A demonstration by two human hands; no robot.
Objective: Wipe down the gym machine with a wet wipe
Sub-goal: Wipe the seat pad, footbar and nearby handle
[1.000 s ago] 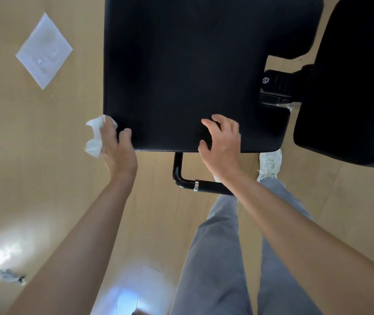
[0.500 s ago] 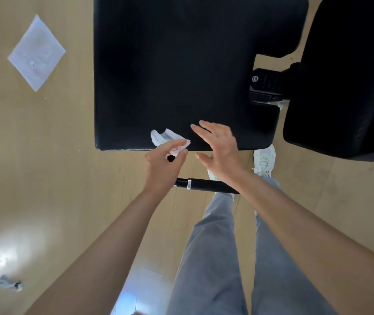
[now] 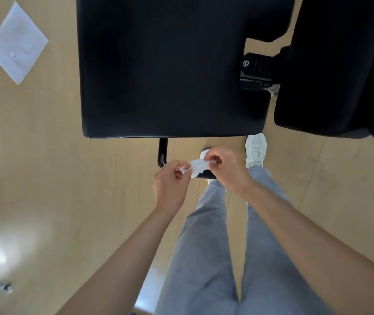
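You pinch the wet wipe (image 3: 197, 165) between your left hand (image 3: 170, 187) and right hand (image 3: 227, 167), apparently refolding it. Next, present a clean face to the black seat pad (image 3: 170, 64).

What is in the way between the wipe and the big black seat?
Nothing visible. The left hand and the right hand pinch the wet wipe in the air just short of the near edge of the black pad; only bare floor shows in the gap.
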